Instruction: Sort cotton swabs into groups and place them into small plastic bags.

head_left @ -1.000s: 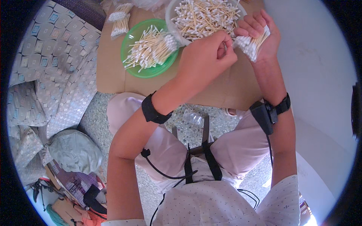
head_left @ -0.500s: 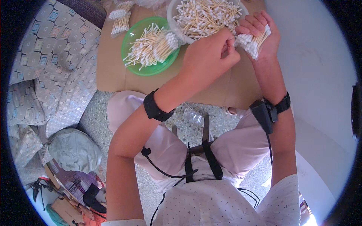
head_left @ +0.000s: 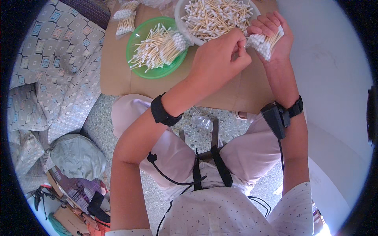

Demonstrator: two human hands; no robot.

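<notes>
My right hand (head_left: 278, 39) is closed round a bundle of cotton swabs (head_left: 266, 44), white tips outward, over the cardboard's right side. Just left of it my left hand (head_left: 222, 51) is closed in a pinch, its fingertips close to the bundle's edge. Something small glints at those fingertips, perhaps clear plastic; I cannot make it out. A white bowl (head_left: 179, 16) heaped with loose cotton swabs (head_left: 218, 17) stands beyond my hands. To the left, a green bowl (head_left: 157, 73) holds more swabs (head_left: 155, 49), some lined up and others fanned out.
Packed swab bundles (head_left: 125, 23) in clear plastic lie at the far left of the cardboard surface (head_left: 118, 74). A pale wall (head_left: 330, 70) borders the right side. Patterned fabric (head_left: 59, 70) and a grey-green bag (head_left: 76, 155) are at the left. Speckled floor (head_left: 100, 118) shows below.
Both hands keep nearly the same place and grip. The swab bundle in my right hand has shifted very slightly.
</notes>
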